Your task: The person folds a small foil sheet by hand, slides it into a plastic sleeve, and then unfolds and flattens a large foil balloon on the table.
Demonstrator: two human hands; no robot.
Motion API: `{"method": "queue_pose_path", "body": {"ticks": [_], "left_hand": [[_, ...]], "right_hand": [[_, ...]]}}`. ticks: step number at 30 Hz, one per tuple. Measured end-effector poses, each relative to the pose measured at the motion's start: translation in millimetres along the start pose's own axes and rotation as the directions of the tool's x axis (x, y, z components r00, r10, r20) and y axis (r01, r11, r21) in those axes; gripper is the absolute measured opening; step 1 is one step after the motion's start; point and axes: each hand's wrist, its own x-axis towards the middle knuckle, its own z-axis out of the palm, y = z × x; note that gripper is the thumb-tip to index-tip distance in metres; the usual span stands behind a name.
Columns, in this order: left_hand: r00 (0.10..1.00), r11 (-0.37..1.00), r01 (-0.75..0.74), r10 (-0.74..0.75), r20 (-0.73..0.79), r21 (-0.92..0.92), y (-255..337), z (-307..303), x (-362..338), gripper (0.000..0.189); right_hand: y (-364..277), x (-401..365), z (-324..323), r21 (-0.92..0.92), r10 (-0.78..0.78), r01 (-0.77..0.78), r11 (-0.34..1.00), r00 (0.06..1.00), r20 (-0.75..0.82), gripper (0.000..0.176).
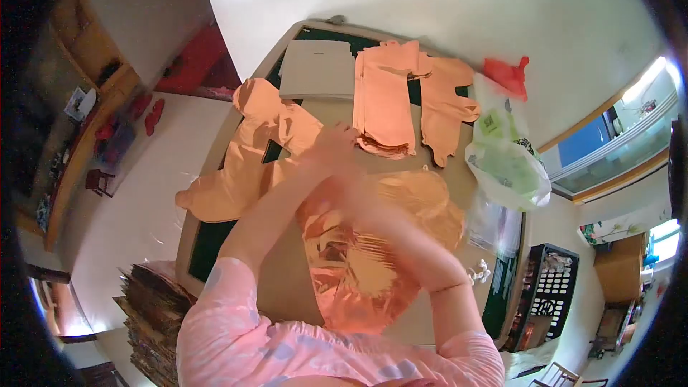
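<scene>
Both of my hands are smeared by motion above the middle of the table. My left hand [335, 145] reaches farther out, close to the lower left edge of a stack of flat rose-gold foil balloons [385, 104]. My right hand [331, 192] is nearer to me, over a large shiny foil balloon [358, 265] that lies crinkled in front of my body. Whether either hand grips anything is hidden by the blur. To the left, another flat foil balloon [222, 175] with rounded limbs lies spread out, partly behind my left forearm. One more foil balloon [441, 104] lies right of the stack.
A grey flat board or box [317, 70] lies at the back of the table [269, 294]. On the right are a white-green plastic bag [505, 165], a red bag [507, 75] and clear plastic sleeves [494, 226]. A black crate [550, 287] and stacked cardboard [154, 315] stand beside the table.
</scene>
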Motion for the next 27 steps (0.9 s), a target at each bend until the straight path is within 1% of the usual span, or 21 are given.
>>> {"method": "queue_pose_path", "body": {"ticks": [1, 2, 3, 4, 7, 10, 11, 13, 15, 16, 17, 18, 19, 20, 21, 22, 23, 24, 25, 26, 27], "left_hand": [[1.0, 0.999, -0.022, 0.022, 0.008, 0.04, -6.0, 5.1, 0.4, 0.014], [1.0, 0.998, -0.031, 0.031, 0.002, 0.057, -8.0, 6.6, 0.3, 0.013], [0.999, 0.996, -0.041, 0.041, -0.001, 0.073, -8.5, 7.6, -2.2, 0.013], [0.999, 0.995, -0.047, 0.048, -0.004, 0.088, -8.4, 8.1, -6.4, 0.013], [0.995, 0.98, -0.099, 0.092, 0.048, 0.174, -4.5, -4.9, -20.1, 0.013], [0.993, 0.994, -0.09, 0.095, -0.069, 0.067, 1.3, -14.3, -52.2, 0.011], [0.987, 0.987, -0.154, 0.156, -0.043, 0.041, 0.1, -18.8, -63.3, 0.011], [0.965, 0.964, -0.264, 0.264, 0.004, -0.019, -1.2, -27.7, -83.6, 0.012], [0.946, 0.946, -0.325, 0.324, 0.025, 0.001, 9.1, -44.0, -84.9, 0.012], [0.933, 0.933, -0.36, 0.359, 0.033, 0.016, 10.5, -49.9, -79.9, 0.013], [0.948, 0.937, -0.318, 0.318, -0.022, -0.143, 4.5, -50.8, -71.5, 0.013], [0.962, 0.913, -0.272, 0.264, -0.069, -0.304, -4.6, -48.6, -61.2, 0.012], [0.973, 0.86, -0.229, 0.2, -0.111, -0.457, -12.9, -45.4, -49.6, 0.012], [0.97, 0.928, -0.237, 0.241, -0.024, -0.289, -18.8, -41.8, -34.2, 0.012], [0.962, 0.961, -0.255, 0.263, 0.067, -0.109, -23.4, -36.8, -15.0, 0.013], [0.951, 0.957, -0.281, 0.267, 0.158, 0.075, -26.7, -30.4, -0.8, 0.013], [0.952, 0.953, -0.294, 0.286, 0.106, 0.069, -31.2, -17.2, 6.9, 0.013], [0.952, 0.951, -0.305, 0.302, 0.055, 0.059, -36.1, 0.1, 12.9, 0.013], [0.949, 0.948, -0.315, 0.315, 0.008, 0.042, -32.3, 8.1, 16.9, 0.014], [0.969, 0.971, -0.235, 0.23, 0.094, 0.042, -31.5, 14.6, 20.2, 0.015], [0.973, 0.987, -0.153, 0.142, 0.181, 0.05, -26.9, 12.3, 26.0, 0.018]], "right_hand": [[-69.2, -6.0, 21.3, 0.119, -0.25, 0.236, 0.964, 0.961, 0.116, 0.025], [-120.3, -11.0, 39.4, 0.259, -0.412, 0.362, 0.896, 0.893, 0.178, 0.024], [-155.7, -16.3, 61.0, 0.419, -0.471, 0.354, 0.836, 0.855, 0.216, 0.024], [-174.4, -20.3, 82.8, 0.616, -0.437, 0.21, 0.759, 0.866, 0.242, 0.016], [-188.3, -21.9, 94.7, 0.588, -0.382, 0.128, 0.799, 0.863, 0.332, 0.011], [-211.2, -27.9, 91.5, 0.754, -0.262, 0.027, 0.656, 0.945, 0.195, 0.014], [-218.5, -38.8, 95.5, 0.799, -0.382, 0.128, 0.588, 0.914, 0.135, 0.013], [-232.9, -65.3, 106.8, 0.866, -0.589, 0.292, 0.405, 0.808, 0.003, 0.012], [-188.4, -29.8, 50.2, 0.789, -0.649, 0.302, 0.536, 0.744, 0.156, 0.025], [-155.6, -11.3, 29.0, 0.66, -0.605, 0.357, 0.661, 0.774, 0.187, 0.022], [-113.4, -0.9, 11.8, 0.436, -0.523, 0.416, 0.798, 0.838, 0.157, 0.021], [-64.4, 9.1, -4.9, 0.151, -0.441, 0.424, 0.893, 0.892, 0.103, 0.02], [-13.7, 16.3, -23.3, -0.127, -0.376, 0.377, 0.917, 0.926, 0.034, 0.021], [36.7, 19.1, -43.2, -0.361, -0.352, 0.322, 0.875, 0.936, -0.021, 0.024], [81.1, 17.7, -62.0, -0.497, -0.308, 0.24, 0.834, 0.95, -0.058, 0.027], [117.8, 8.2, -78.8, -0.546, -0.215, 0.131, 0.827, 0.972, -0.093, 0.031], [144.2, 5.1, -90.7, -0.519, -0.07, 0.003, 0.855, 0.992, -0.109, 0.026], [170.0, 2.0, -102.4, -0.496, 0.076, -0.128, 0.859, 0.989, -0.123, 0.022], [178.8, -2.9, -110.0, -0.45, 0.229, -0.246, 0.859, 0.969, -0.092, 0.02], [188.7, -9.0, -114.7, -0.405, 0.379, -0.367, 0.837, 0.924, -0.054, 0.019], [187.7, -8.0, -117.2, -0.376, 0.388, -0.399, 0.836, 0.915, -0.109, 0.019]]}}
